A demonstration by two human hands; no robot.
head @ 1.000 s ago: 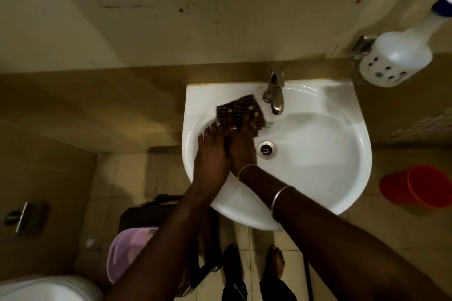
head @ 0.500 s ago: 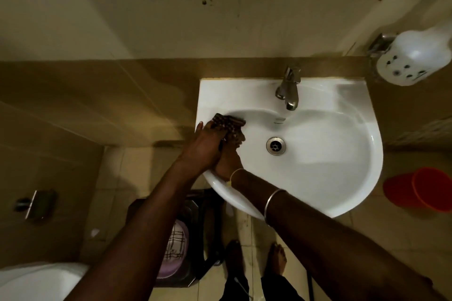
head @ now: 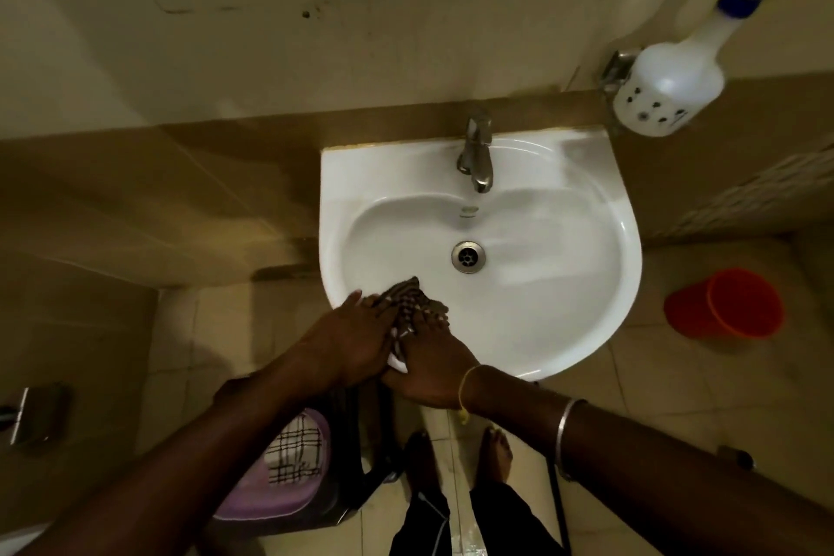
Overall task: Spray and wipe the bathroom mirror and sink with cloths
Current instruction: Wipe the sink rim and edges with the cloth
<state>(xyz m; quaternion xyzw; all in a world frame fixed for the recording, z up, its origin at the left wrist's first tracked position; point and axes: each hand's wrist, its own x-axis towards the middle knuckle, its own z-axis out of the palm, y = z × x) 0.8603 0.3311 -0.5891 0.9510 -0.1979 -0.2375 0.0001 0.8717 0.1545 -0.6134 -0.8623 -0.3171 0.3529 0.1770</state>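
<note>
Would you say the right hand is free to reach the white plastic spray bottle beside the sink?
Probably, once it lifts off: the right hand presses the dark checked cloth on the white sink, and nothing blocks the way to the spray bottle.

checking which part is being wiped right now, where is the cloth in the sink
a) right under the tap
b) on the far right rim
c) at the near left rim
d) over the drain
c: the checked cloth lies under the left hand and right hand at the near left rim of the sink, short of the drain and well away from the tap.
</note>
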